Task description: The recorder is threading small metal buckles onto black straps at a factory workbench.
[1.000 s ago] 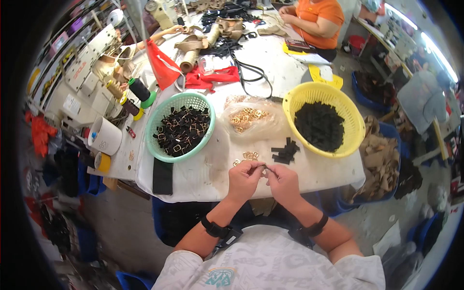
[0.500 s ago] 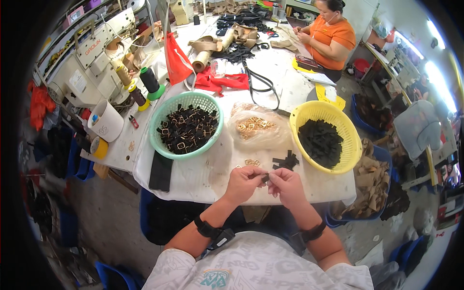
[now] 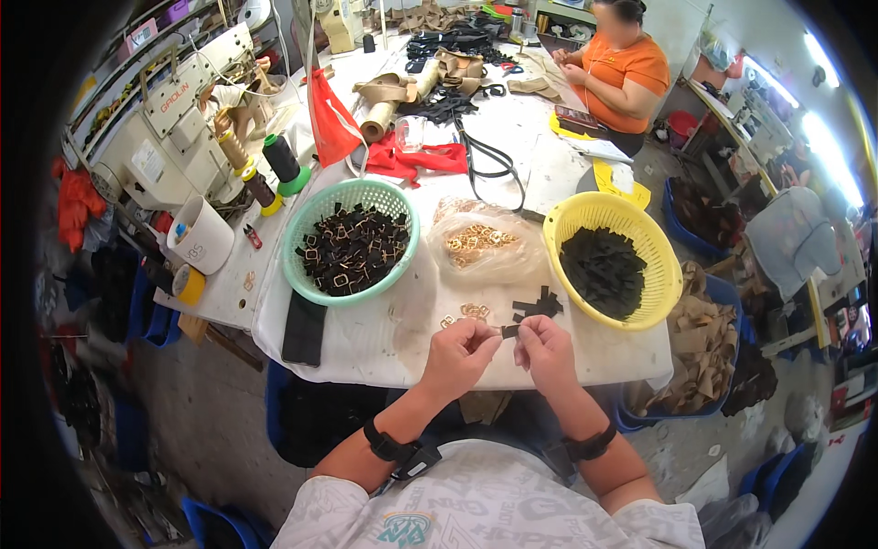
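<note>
A short black strip point(image 3: 510, 331) spans the fingertips above the desk's point(image 3: 608, 361) near edge: the left hand point(image 3: 460, 354) pinches it; the right hand point(image 3: 549, 354) meets its other end, grip unclear. Probably being aligned, it calls next for steady fingertip control. Gold buckles point(image 3: 474, 311) lie just beyond.

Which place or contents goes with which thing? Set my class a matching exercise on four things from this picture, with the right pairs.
Things
1. Green basket
2. Held strip
3. Yellow basket
4. Plastic bag

Places and contents
A. Between the two baskets
B. Contains black strips, no gold buckles visible
C. Between left hand and right hand
D. Contains black pieces with gold buckles

Right pairs: 1-D, 2-C, 3-B, 4-A
</note>
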